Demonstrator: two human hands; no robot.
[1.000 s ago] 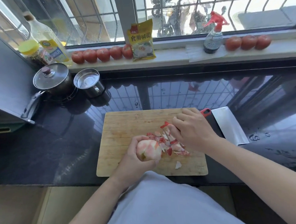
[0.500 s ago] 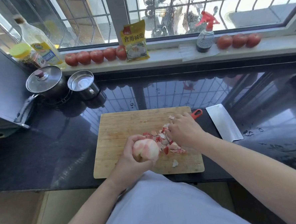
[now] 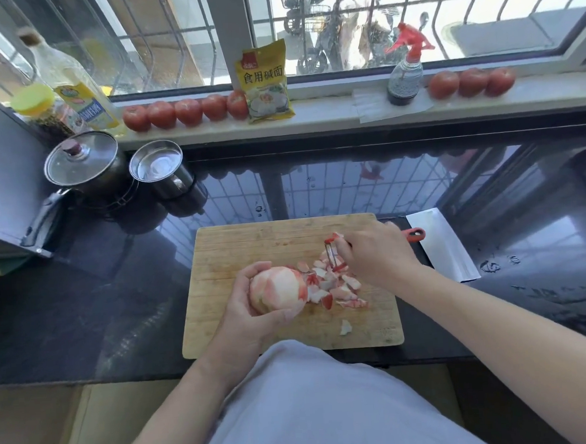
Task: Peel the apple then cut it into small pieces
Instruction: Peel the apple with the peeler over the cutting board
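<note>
My left hand [image 3: 245, 314] grips a mostly peeled apple [image 3: 278, 289], pale with a few red streaks, just above the wooden cutting board [image 3: 252, 245]. To its right my right hand [image 3: 376, 254] grips a red-handled peeler [image 3: 333, 253], blade pointing down over a heap of red and white peel scraps [image 3: 333, 286]. A scrap of peel clings to the peeler's top. One loose scrap [image 3: 345, 327] lies nearer the board's front edge. A cleaver [image 3: 442, 243] with a red handle lies flat on the counter right of the board.
The black glossy counter [image 3: 118, 301] carries a lidded pot [image 3: 82, 166] and a steel cup [image 3: 160, 171] at the back left. Tomatoes [image 3: 185, 111], a yellow packet [image 3: 265, 82], a spray bottle [image 3: 404, 74] and an oil bottle [image 3: 74, 94] stand on the windowsill.
My right hand with the peeler has lifted away from the apple, up and to the right. My left hand has turned the apple slightly.
</note>
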